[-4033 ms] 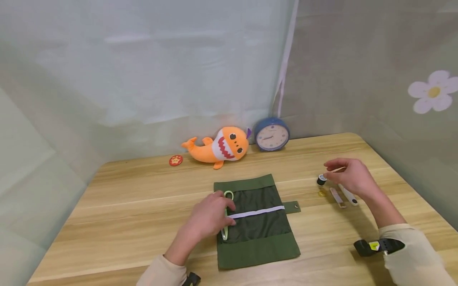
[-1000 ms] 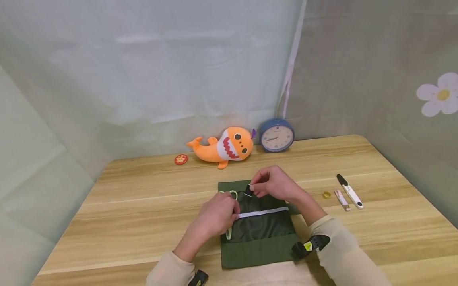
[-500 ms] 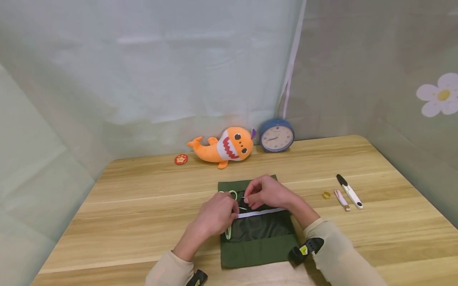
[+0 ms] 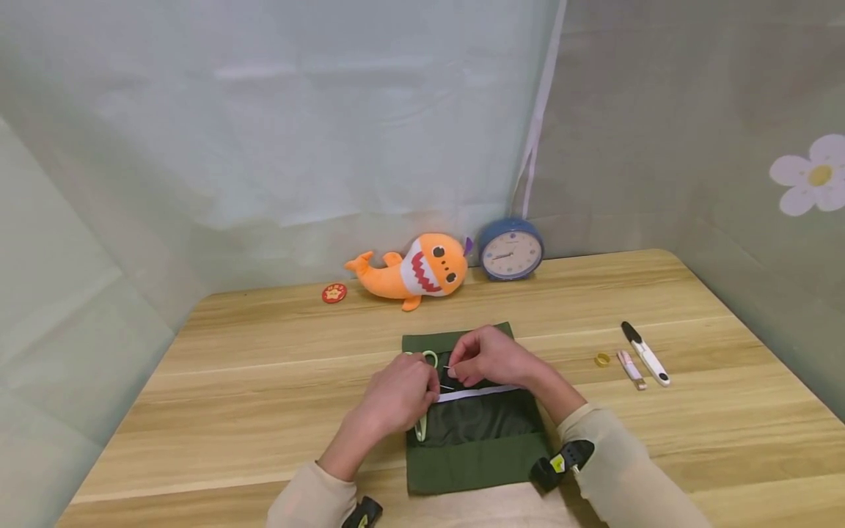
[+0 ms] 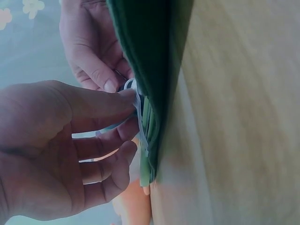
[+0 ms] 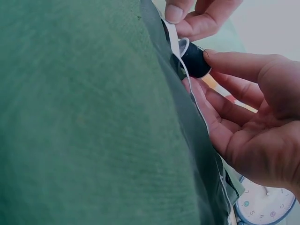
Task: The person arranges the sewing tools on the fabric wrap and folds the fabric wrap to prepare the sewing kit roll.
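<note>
A dark green fabric roll (image 4: 478, 466) lies unfolded on the table, with a white elastic band (image 4: 485, 392) across its middle. Light green scissors (image 4: 421, 429) lie along its left side, partly covered by my left hand (image 4: 398, 392). Thumb and index finger of that hand pinch the elastic and lift it off the cloth, as the left wrist view shows. My right hand (image 4: 494, 357) pinches a spool of black thread (image 6: 196, 60) with white ends. In the right wrist view the spool's near end is right at the lifted band, its thread trailing by the thumb.
Right of the roll lie a gold ring-shaped piece (image 4: 602, 360), a small pink-and-white item (image 4: 631, 368) and a white tool with a black tip (image 4: 645, 353). Along the back are an orange shark plush (image 4: 422, 275), a blue clock (image 4: 510, 253) and a red badge (image 4: 334, 293).
My right hand took the black spool from the table's right side, carried it left over the roll and lowered it to the elastic. The left hand moved from the scissors onto the band.
</note>
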The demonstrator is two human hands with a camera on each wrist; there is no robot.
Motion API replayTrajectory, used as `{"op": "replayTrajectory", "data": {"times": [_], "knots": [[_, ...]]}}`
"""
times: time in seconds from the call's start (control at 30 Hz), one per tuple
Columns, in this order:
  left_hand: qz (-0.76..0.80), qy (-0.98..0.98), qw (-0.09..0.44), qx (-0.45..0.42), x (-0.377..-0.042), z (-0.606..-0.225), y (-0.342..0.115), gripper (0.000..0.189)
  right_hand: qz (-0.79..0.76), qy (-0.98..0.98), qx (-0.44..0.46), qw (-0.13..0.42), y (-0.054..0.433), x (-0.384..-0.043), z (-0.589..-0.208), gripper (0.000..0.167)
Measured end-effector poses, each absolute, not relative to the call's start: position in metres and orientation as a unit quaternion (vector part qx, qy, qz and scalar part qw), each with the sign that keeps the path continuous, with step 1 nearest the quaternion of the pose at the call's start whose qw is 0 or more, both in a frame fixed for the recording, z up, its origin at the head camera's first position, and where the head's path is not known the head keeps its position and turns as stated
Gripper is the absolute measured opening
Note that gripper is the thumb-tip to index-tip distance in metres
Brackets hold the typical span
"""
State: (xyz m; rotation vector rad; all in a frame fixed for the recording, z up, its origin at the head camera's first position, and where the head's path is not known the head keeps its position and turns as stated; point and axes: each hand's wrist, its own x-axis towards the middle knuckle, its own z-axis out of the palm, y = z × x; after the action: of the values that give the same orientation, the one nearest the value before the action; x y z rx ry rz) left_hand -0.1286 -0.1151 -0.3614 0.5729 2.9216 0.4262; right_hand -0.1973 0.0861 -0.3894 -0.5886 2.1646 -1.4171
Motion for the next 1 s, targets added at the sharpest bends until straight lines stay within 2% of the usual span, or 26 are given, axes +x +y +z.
{"op": "replayTrajectory", "data": {"times": [0.5,1.0], "knots": [[0.147,0.967,0.059,0.201,-0.1278,-0.3604,-0.1173,0.022,-0.497,0.810,-0.219,0.219,0.0815,-0.1929,-0.3878,0.009],[0.148,0.965,0.080,0.199,-0.1259,-0.3577,-0.1166,0.021,-0.473,0.822,-0.235,0.211,0.0792,-0.1915,-0.3866,0.008]]}}
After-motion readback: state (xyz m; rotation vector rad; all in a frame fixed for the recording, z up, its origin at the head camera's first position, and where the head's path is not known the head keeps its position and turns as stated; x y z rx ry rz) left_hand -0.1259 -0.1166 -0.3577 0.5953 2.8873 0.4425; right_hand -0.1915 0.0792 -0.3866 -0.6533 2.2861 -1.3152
